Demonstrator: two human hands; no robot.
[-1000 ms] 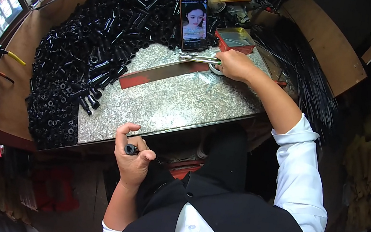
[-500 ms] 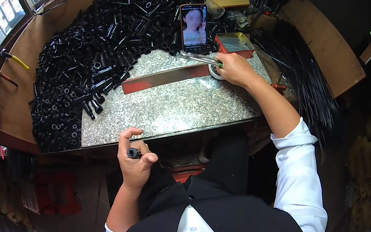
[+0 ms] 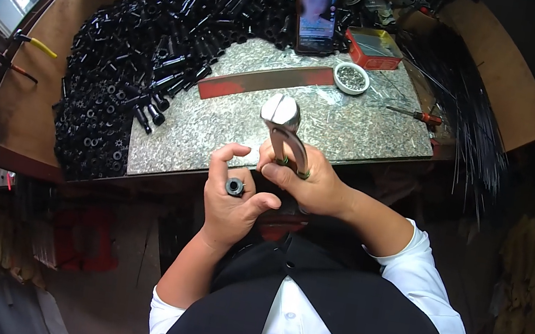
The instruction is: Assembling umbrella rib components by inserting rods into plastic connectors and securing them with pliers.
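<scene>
The left hand (image 3: 223,210) grasps the black tubular fitting (image 3: 234,192), presumably light, rigid and slick, best held around its middle, at seven o'clock from the metal pincers (image 3: 281,115), which the right hand (image 3: 310,184) clasps lower down.

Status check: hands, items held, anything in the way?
Left hand holding black tube, open end toward camera. Right hand gripping metal pincers close by. White bowl beyond, on speckled tabletop, out of their way.
</scene>
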